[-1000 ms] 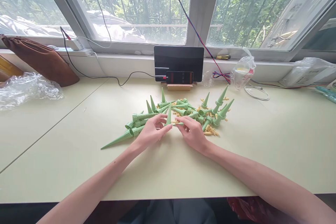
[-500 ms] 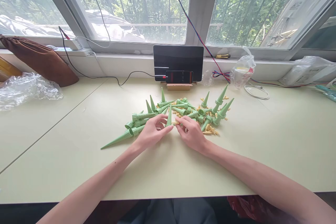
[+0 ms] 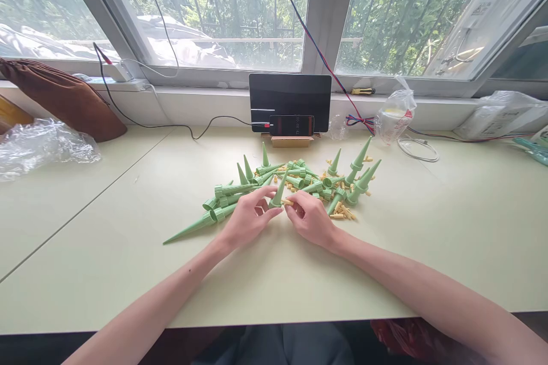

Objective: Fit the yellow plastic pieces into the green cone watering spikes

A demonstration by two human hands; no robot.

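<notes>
My left hand (image 3: 252,214) grips a green plastic spike (image 3: 279,191) near its collar, the tip pointing up and leaning right. Between the fingertips of my right hand (image 3: 311,218) is a small tan peg (image 3: 287,202), its end against or very close to the spike's collar; contact cannot be made out. Beyond both hands lies a pile of green spikes (image 3: 314,186), some standing on their collars, others on their sides. Several loose tan pegs (image 3: 342,212) are scattered at the pile's right. A long spike (image 3: 192,228) lies left of my left hand.
A tablet (image 3: 290,97) and a phone (image 3: 292,125) lean on a small cardboard stand (image 3: 291,141) behind the pile. At the left are a brown drawstring bag (image 3: 72,102) and clear plastic wrap (image 3: 47,148). A bagged cup (image 3: 394,117) and a coiled white cable (image 3: 417,149) sit at the right.
The spike in my left hand has tilted from upright to leaning right, and its collar shows more. My right hand keeps the peg at the spike's base.
</notes>
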